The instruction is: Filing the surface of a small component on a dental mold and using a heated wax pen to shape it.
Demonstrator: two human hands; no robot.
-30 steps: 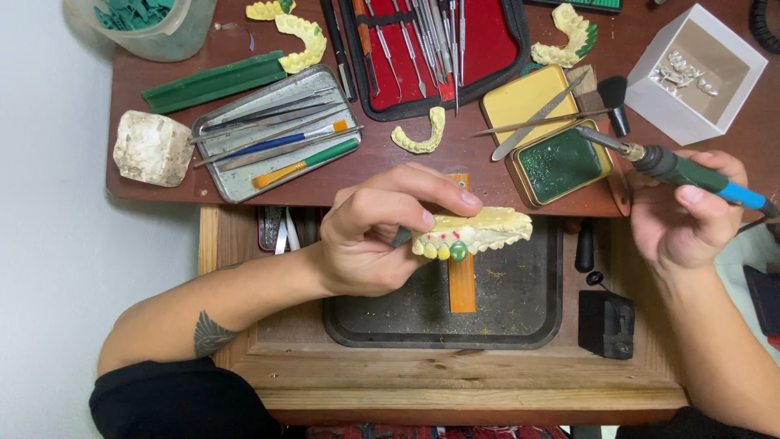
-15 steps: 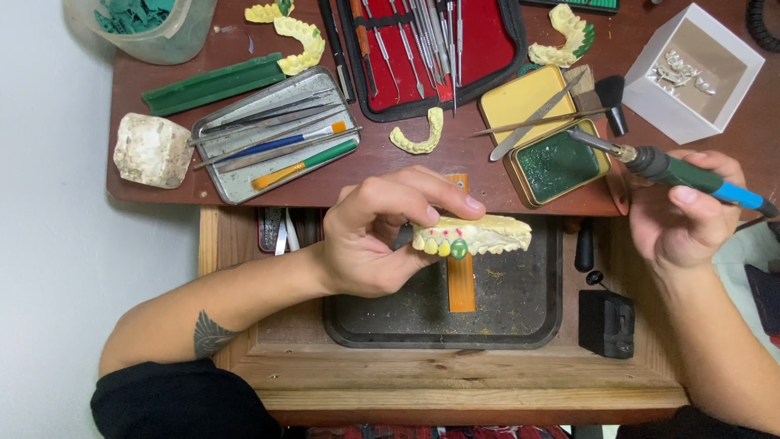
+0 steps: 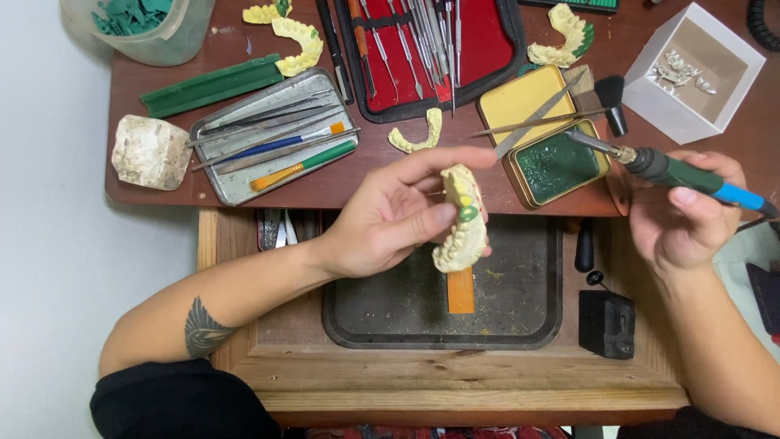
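Head view: left hand (image 3: pixel 390 215) grips dental cast (image 3: pixel 461 219) above dark tray (image 3: pixel 357 313); right hand (image 3: pixel 686 213) clasps heated wax tool (image 3: pixel 678 173) over green wax tin (image 3: pixel 556 167).

black sleeves (tattooed left forearm)

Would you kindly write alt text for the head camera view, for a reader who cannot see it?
Seen from above, a person's left hand holds a pale yellow dental cast with a green wax spot above a dark tray, while the right hand grips a green and blue heated wax tool whose tip reaches an open tin of green wax. Instrument trays and other casts cover the brown desk.
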